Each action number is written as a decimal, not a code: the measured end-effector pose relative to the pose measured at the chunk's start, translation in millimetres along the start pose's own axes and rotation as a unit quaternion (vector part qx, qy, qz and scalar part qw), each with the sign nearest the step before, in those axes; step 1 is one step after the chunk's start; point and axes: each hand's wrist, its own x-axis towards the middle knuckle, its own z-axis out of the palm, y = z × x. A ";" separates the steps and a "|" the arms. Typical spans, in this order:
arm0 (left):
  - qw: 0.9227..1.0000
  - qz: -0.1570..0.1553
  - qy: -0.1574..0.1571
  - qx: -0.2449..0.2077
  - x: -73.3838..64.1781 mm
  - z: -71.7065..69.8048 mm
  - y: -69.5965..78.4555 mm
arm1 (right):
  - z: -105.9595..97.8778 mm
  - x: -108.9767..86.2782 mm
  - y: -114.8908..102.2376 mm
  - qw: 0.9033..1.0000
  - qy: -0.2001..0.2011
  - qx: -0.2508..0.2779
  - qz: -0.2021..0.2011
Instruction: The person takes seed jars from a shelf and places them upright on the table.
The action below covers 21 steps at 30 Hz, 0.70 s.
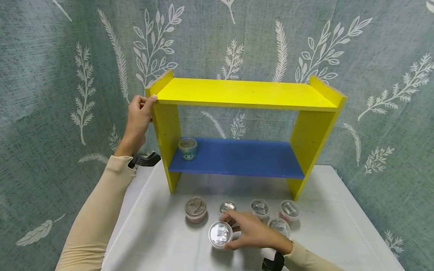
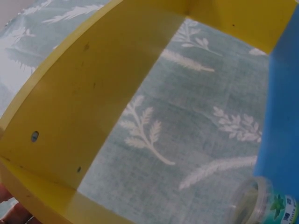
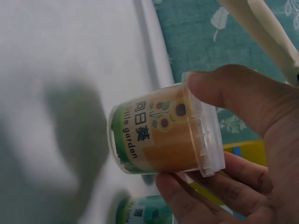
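My right hand (image 1: 254, 230) grips a small clear plastic tub (image 1: 220, 235) by its lid, thumb on one side and fingers on the other. In the right wrist view, this tub (image 3: 159, 130) has an orange and green label with sunflowers, and its shadow falls on the white cloth. At the upper left corner of a yellow shelf unit (image 1: 244, 92), my left hand (image 1: 138, 116) holds the side panel, thumb over the front edge. A teal-labelled tub (image 1: 188, 149) stands at the left end of the blue shelf board (image 1: 237, 156); the left wrist view shows part of that tub (image 2: 261, 205).
On the white-covered table (image 1: 152, 233), several lidded tubs stand before the unit: a pinkish tub (image 1: 196, 209) at left, a tub (image 1: 227, 206) behind my right hand, and others toward the right, including a red-based tub (image 1: 289, 210). A leaf-patterned green curtain (image 1: 210, 41) hangs behind.
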 end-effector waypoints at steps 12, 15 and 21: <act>1.000 -0.002 0.001 0.003 0.0 0.1 0.9 | 6.1 1.1 1.4 0.998 0.016 -0.056 0.021; 1.000 -0.003 0.000 0.004 0.4 0.0 0.5 | 6.9 2.5 0.8 0.997 0.014 -0.078 0.018; 1.000 -0.003 -0.002 0.008 0.6 0.1 -1.1 | 7.0 3.4 -2.6 0.985 0.025 -0.172 0.006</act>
